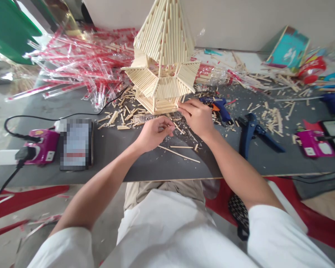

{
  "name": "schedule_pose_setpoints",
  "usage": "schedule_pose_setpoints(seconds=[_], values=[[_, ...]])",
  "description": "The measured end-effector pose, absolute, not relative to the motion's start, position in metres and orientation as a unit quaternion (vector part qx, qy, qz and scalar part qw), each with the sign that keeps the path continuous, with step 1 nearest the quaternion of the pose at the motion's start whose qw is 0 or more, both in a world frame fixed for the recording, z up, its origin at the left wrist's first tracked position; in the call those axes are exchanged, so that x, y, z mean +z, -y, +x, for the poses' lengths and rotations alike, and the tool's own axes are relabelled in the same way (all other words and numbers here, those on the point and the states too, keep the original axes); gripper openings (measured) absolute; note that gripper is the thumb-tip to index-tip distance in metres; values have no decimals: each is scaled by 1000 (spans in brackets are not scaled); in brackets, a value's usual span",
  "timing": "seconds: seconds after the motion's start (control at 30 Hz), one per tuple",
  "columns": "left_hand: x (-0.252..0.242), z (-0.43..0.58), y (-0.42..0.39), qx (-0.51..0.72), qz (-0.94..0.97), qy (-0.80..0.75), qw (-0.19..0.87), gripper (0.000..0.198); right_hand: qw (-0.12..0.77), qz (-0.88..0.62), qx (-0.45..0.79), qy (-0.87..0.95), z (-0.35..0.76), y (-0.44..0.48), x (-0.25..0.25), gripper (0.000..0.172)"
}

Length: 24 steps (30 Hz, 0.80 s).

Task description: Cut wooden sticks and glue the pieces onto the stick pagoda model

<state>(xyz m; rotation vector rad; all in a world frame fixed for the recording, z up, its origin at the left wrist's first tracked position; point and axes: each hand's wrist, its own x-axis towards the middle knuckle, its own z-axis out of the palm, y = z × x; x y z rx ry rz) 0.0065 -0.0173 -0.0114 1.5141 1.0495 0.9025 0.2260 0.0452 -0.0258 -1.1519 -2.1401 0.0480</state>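
Note:
A pagoda model (163, 83) made of thin wooden sticks stands upright at the middle of the table, with a tall pointed roof, a lower flared roof and a railed base. At the right front corner of its base, my right hand (198, 117) has its fingertips closed on the edge. My left hand (154, 134) is just in front of the base, thumb and fingers pinched together; whatever is between them is too small to make out. Loose thin sticks (181, 154) lie on the table below my hands. A blue glue gun (223, 109) rests beyond my right hand.
Blue cutting pliers (251, 136) lie right of my forearm. A phone (76, 145) and a purple power socket (43, 147) with cables are at left. Plastic-wrapped red sticks (80, 63) pile up behind. Another purple socket (315, 143) and a red-lidded container (312, 69) are at right.

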Motion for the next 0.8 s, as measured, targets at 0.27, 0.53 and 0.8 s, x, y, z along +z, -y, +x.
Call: schedule_pose_setpoints(seconds=[0.27,0.53,0.8], values=[[-8,7,18,369,642,-442,506,21,359,-446,34,819,226,-44,-25,25],[-10,7,18,371,639,-441,510,19,360,-449,24,817,224,-43,-24,24],[-10,6,18,371,640,-440,510,21,364,-451,37,814,225,-43,-23,23]])
